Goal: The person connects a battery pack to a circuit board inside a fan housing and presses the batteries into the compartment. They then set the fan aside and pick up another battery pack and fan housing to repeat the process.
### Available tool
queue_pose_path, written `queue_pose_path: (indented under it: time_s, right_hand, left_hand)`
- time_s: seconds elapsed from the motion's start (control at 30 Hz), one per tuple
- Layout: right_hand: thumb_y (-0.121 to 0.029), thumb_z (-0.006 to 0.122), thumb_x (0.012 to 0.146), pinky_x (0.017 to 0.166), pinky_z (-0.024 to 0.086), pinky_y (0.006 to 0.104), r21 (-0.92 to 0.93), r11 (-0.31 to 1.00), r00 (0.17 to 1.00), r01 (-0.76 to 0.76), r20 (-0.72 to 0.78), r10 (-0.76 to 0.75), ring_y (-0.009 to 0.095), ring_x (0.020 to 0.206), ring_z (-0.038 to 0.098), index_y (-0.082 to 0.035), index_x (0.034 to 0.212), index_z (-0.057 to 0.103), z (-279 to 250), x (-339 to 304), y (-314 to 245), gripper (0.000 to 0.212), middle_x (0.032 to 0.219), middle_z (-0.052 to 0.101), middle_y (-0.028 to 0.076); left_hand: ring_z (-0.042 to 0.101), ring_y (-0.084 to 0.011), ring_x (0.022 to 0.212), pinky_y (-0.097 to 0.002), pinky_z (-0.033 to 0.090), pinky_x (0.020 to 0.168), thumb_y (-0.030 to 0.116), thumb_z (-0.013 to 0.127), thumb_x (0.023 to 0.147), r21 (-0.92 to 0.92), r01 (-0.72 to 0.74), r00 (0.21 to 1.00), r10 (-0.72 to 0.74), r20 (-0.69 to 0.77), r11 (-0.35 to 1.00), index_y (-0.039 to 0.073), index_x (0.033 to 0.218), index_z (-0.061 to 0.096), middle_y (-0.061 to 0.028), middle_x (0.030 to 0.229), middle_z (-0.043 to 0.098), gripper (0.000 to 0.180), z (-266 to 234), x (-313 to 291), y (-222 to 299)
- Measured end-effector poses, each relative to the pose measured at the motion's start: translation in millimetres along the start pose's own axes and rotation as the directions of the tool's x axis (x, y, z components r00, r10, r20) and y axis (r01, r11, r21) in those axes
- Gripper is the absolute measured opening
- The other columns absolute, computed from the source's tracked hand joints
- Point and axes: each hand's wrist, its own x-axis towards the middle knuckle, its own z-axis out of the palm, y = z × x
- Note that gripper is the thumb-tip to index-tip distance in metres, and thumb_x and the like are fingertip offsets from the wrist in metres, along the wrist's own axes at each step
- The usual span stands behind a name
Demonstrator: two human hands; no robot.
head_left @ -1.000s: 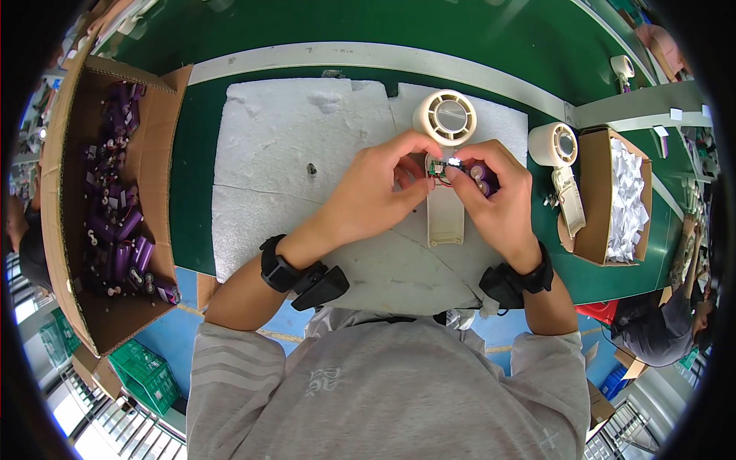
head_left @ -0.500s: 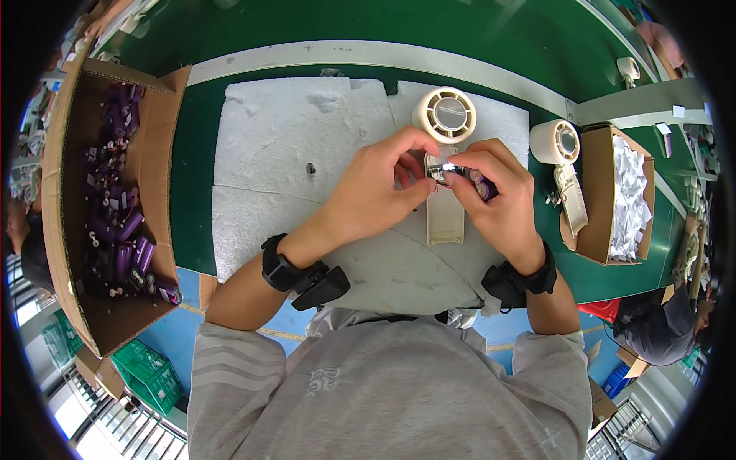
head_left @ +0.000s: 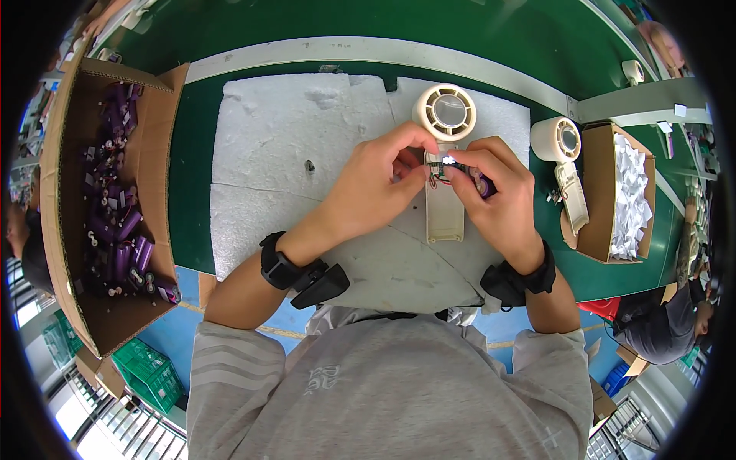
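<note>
"Left hand (head_left: 376,180) first: what are we gripping with it?"

"We pinch the left end of a small green circuit board (head_left: 438,168) between thumb and fingers. With our right hand (head_left: 500,186) we pinch its right side, a purple battery pack (head_left: 484,186) showing beneath the fingers. Whether that hand grips the pack too, we can't tell."

"And where do we have the board?"

"Over the upper handle (head_left: 445,216) of a cream fan (head_left: 448,111); we can't see whether it touches."

"What else, from the left?"

"An open cardboard box (head_left: 157,146) of purple cells (head_left: 123,261), then a white foam sheet (head_left: 268,138) on our green bench (head_left: 192,169), bearing that fan. Farther right we see a second cream fan (head_left: 556,139), its handle toward us, beside a smaller box (head_left: 597,184) full of white pieces (head_left: 629,199)."
</note>
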Motion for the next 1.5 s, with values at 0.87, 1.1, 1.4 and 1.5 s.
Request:
queue_pose_path:
  time_s: [0.87,1.1,1.4,1.5]
  right_hand:
    - [0.001,0.064,0.084,0.053,0.046,0.0215,0.504,0.484,0.687,-0.716,0.631,0.359,0.010,0.072,0.062,-0.006,0.124,0.054,-44,17,-3,0.041,0.111,0.058,0.007]
    - [-0.002,0.065,0.085,0.052,0.049,0.0261,0.011,0.936,0.903,-0.352,0.266,0.337,0.014,0.062,0.064,-0.001,0.114,0.059,-33,10,6,0.029,0.102,0.063,0.009]
    - [-0.004,0.076,0.073,0.061,0.053,0.0321,-0.188,0.965,0.979,0.181,0.123,-0.160,0.027,0.073,0.066,0.004,0.085,0.067,-32,5,4,0.016,0.097,0.068,0.013]
    - [-0.001,0.075,0.073,0.067,0.055,0.0352,-0.212,0.962,0.976,0.170,0.174,-0.134,0.029,0.080,0.066,0.003,0.082,0.068,-35,3,-2,0.012,0.098,0.070,0.014]
  left_hand:
    - [0.065,-0.0211,0.093,-0.0308,0.054,0.079,-0.008,0.058,0.079,0.258,-0.234,0.970,0.241,0.003,0.938,0.008,0.112,0.070,-0.0112,0.111,0.062,0.038,-21,5,4]
    - [0.067,-0.0194,0.084,-0.0285,0.056,0.074,-0.005,0.062,0.075,0.137,-0.130,0.985,0.144,-0.091,0.982,0.006,0.104,0.071,-0.0094,0.100,0.066,0.032,-18,7,3]
    - [0.066,-0.0185,0.076,-0.0274,0.055,0.068,-0.008,0.060,0.074,0.162,-0.169,0.952,0.204,-0.230,0.972,0.004,0.099,0.070,-0.0095,0.100,0.066,0.029,-3,4,2]
    - [0.065,-0.0189,0.073,-0.0281,0.053,0.065,-0.009,0.059,0.075,0.216,-0.136,0.956,0.186,-0.227,0.967,0.003,0.098,0.069,-0.0100,0.100,0.065,0.029,-1,2,4]
